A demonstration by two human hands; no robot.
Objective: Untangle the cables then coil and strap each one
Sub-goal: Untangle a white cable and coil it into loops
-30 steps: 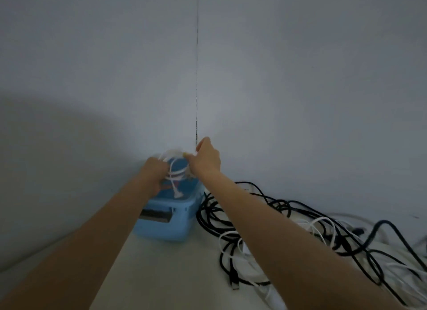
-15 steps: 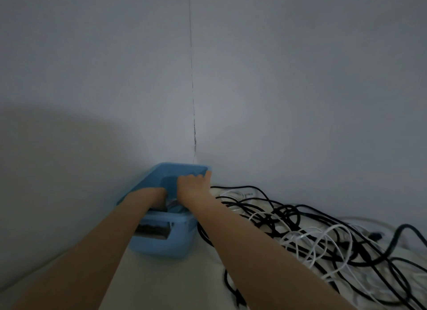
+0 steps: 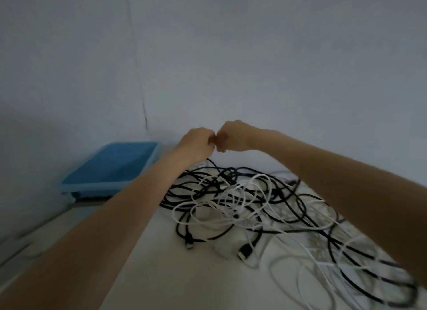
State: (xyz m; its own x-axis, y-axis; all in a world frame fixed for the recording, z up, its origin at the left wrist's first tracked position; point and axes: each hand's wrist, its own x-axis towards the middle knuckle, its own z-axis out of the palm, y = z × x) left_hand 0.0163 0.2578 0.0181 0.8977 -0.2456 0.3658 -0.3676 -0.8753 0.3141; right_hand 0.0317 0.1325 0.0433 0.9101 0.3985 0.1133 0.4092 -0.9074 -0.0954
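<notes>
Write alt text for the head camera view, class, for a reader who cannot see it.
Two hands, left hand and right hand, meet with curled fingers above a tangled pile of black and white cables on a white table; a black cable trails from the left hand. A blue bin sits left, by the wall.

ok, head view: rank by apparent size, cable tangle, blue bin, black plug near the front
1. cable tangle, spreads across the table's right half
2. blue bin, further back, so it looks smaller than it would up close
3. black plug, clearly smallest
</notes>
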